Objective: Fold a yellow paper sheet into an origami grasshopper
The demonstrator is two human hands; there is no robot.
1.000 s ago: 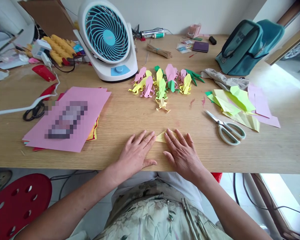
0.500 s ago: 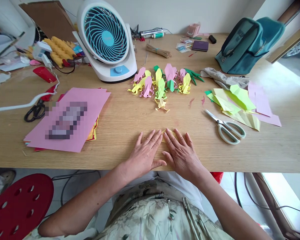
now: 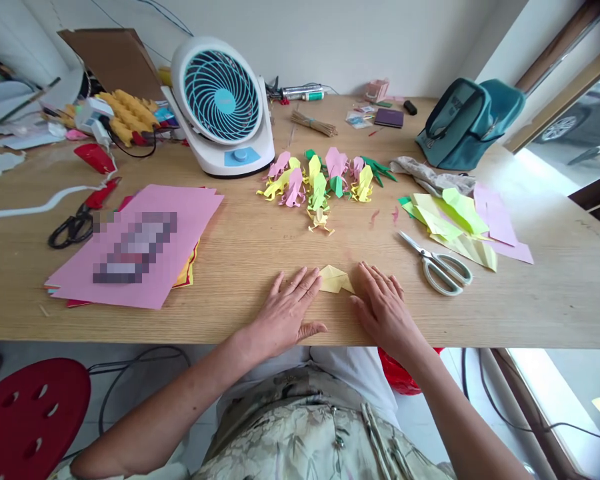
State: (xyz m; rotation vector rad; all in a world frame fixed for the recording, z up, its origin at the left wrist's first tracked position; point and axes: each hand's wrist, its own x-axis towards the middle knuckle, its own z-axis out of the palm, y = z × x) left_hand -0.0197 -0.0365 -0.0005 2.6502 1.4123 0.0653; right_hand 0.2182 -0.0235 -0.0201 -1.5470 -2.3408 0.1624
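Pale yellow paper, folded into a small angular piece, lies on the surface nearer to me than the fan and to its right. My left hand is spread flat, fingertips against the piece's left end, probably to keep it from sliding. My right hand rests open just beside its right-hand point; whether it touches, I cannot tell. Neither of my hands grips anything. Paper figures crowd to the right of the fan, seemingly grouped there to leave me elbow room. White-handled scissors lie farther right of the fan, within easy reach, I judge, near loose paper scraps. In front of the fan, to its left, a pink-topped stack of sheets is likely piled to stay together. Well to the fan's right stands a teal bag, its contents hidden. Nearer the fan on that side, a clear packet seems to hold something too small to make out.
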